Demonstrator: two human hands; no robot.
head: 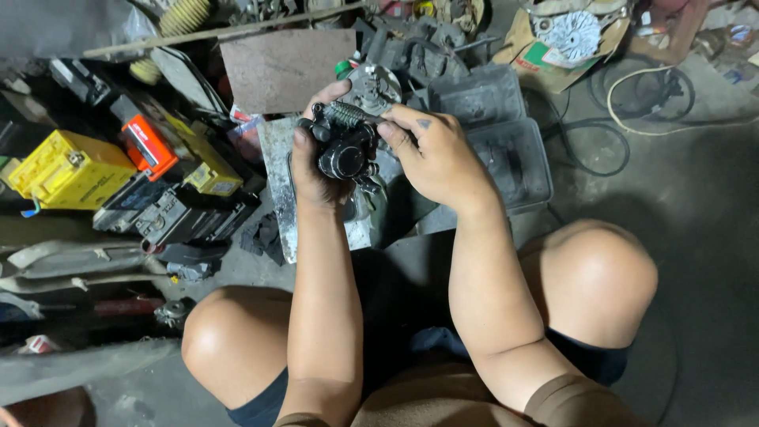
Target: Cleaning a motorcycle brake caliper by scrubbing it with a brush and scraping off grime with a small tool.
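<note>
The person sits low with both knees apart and holds a black metal part [345, 154], maybe a brake caliper, with a small coil spring [345, 113] on its top. The left hand [316, 170] is closed around the left side and the underside of the part, with the thumb on its left edge. The right hand [439, 158] grips the right side of the part, and its fingers [395, 130] press near the spring. The part is in the air, above a worn light metal plate [278, 170] on the floor. To the right of the part are two grey plastic trays [514, 150]. Well to the left of the part lie a yellow battery [67, 170] and an orange battery [149, 144].
</note>
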